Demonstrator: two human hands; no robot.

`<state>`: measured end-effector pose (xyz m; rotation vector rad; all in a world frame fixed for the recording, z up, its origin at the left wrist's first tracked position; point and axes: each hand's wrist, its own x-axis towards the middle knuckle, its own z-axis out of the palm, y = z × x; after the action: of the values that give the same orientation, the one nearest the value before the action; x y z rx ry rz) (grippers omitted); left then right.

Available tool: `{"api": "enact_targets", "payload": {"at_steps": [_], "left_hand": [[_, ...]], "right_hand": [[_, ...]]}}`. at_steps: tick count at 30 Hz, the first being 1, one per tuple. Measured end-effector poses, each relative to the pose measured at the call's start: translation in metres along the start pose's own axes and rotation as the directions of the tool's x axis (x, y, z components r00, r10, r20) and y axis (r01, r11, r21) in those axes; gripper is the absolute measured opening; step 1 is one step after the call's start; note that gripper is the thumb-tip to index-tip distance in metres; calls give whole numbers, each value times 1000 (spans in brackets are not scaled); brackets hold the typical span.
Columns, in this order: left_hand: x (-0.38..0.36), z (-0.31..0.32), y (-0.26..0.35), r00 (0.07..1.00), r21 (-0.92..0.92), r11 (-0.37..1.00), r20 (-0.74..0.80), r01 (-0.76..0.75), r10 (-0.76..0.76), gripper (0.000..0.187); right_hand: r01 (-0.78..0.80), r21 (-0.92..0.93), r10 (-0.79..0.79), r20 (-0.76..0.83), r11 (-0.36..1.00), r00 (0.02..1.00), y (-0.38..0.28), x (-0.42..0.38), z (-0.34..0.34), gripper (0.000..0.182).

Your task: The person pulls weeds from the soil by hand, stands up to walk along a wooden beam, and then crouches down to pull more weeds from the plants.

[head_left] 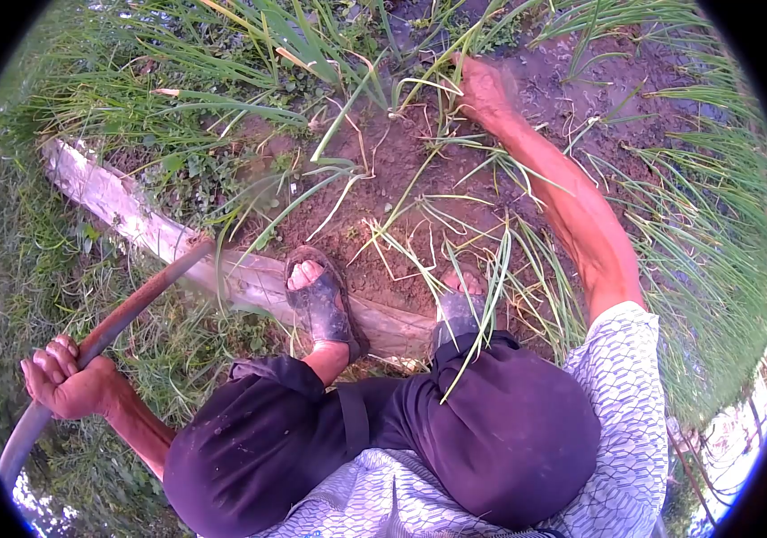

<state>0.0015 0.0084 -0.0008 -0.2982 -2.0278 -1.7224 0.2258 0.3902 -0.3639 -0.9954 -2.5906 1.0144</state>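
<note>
nearest, dark trousers [513, 439] cover both bent knees, with a patterned shirt [625, 377] behind them and along the right arm. loose green stalks [502, 260] drape over the right knee and the right foot [459, 309], partly hiding that foot. at 8 o'clock the left hand [69, 381] is closed firmly round a curved wooden handle [152, 290], fingers wrapped over it. the handle's long axis slants from the lower edge at 8 o'clock up towards between 1 and 2 o'clock, its upper end overlapping a pale log [164, 233]; whether they touch i cannot tell. the log runs from 10 o'clock down towards 5 o'clock, passing under the left foot [316, 300], which wears a muddy sandal. beyond lies reddish wet soil [401, 166] strewn with bent leaves. farther out, at 1 o'clock, the right hand [485, 90] is at a green clump [455, 56], its leaves fanning towards 11 and 1 o'clock; the fingers are largely hidden, so i cannot tell how tightly they close. weeds [177, 121] crowd 10 o'clock, dense green leaves [715, 224] 3 o'clock.
</note>
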Motion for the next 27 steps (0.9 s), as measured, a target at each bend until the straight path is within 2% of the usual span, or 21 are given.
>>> {"api": "enact_targets", "payload": {"at_steps": [1, 2, 5, 6, 9, 13, 14, 17, 21, 22, 25, 27], "left_hand": [[-2, 3, 1, 1000, 21, 1000, -16, -7, 7, 33], [-4, 5, 2, 999, 42, 999, -33, -14, 15, 33], [-2, 1, 0, 1000, 20, 1000, -1, -18, 18, 32], [-3, 3, 0, 1000, 18, 1000, -14, -14, 14, 32], [-5, 5, 2, 999, 17, 1000, -37, -9, 9, 33], [-3, 4, 1, 1000, 10, 1000, -18, -14, 14, 34], [-3, 4, 1, 1000, 14, 1000, -20, -20, 20, 34], [-4, 5, 1, 999, 37, 999, -19, -37, 38, 34], [-3, 4, 1, 999, 23, 999, -29, -28, 29, 34], [-4, 5, 0, 999, 10, 1000, -35, -28, 29, 34], [-4, 5, -1, 999, 6, 1000, -30, -25, 26, 33], [-3, 3, 1, 999, 15, 999, -23, -30, 31, 33]], "right_hand": [[81, -25, -83, -57, 996, 995, -4, 0, 6, 34], [-5, -124, 9, 38, 992, 999, -5, 6, 6, 33], [151, -230, -132, 96, 961, 987, 8, 12, 16, 23], [107, -6, -106, 79, 994, 991, -6, 2, 5, 23], [60, 17, -61, 57, 998, 997, -6, -7, 0, 23], [-158, 43, 161, -80, 987, 984, -17, 2, -1, 21], [-99, 55, 106, -166, 994, 980, -6, 10, 16, 20], [-9, -201, -16, -120, 980, 993, -10, 19, 23, 20], [109, -12, -109, -23, 994, 994, -6, 19, 14, 20], [177, -100, -172, 56, 979, 983, -6, 17, 12, 19], [350, -101, -342, 83, 931, 936, -4, 16, 23, 20], [360, -64, -357, 59, 931, 932, -5, 24, 35, 22]]}}
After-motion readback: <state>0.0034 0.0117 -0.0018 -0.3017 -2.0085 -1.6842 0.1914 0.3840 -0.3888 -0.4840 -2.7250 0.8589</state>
